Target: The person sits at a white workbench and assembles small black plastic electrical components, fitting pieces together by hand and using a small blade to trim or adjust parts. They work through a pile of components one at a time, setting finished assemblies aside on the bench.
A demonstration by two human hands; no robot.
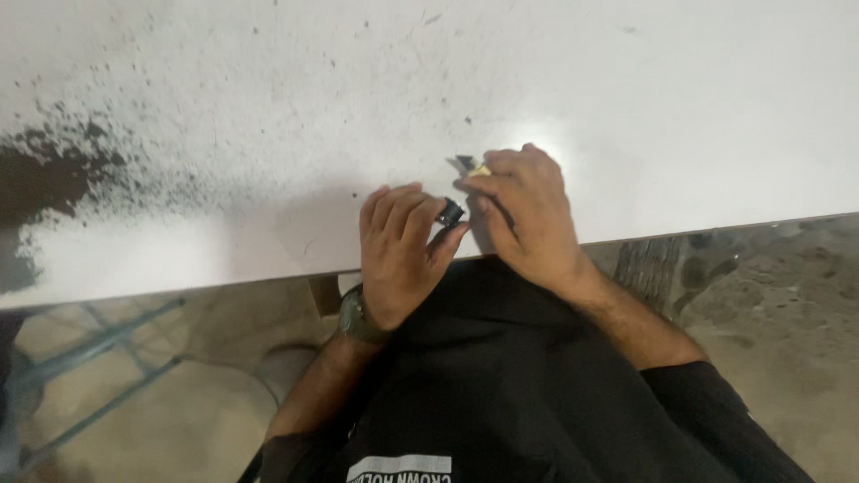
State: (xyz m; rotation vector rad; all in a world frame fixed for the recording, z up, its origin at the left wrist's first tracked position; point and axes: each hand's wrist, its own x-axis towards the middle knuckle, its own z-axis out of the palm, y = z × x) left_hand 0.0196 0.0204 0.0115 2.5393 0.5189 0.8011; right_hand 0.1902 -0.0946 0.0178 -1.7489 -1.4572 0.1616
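From my head view, my left hand [398,255] rests at the near edge of the white surface [626,107], its fingers [403,210] curled together and its thumb pressing a small dark part [450,212] against them, so that hand is closed on the part. The part sits between my two hands, just right of my left fingertips and touching my right hand's thumb side. Its long axis I cannot tell; it is too small and mostly covered.

My right hand [528,219] lies just beside it, a little farther out, fingers bent and pinching a small tool [472,165] with a yellowish body and a dark tip that points away from me and to the left. Both hands are about equally near the part.

No containers show. Dark powder [49,170] is scattered far to the left, well apart from my hands.
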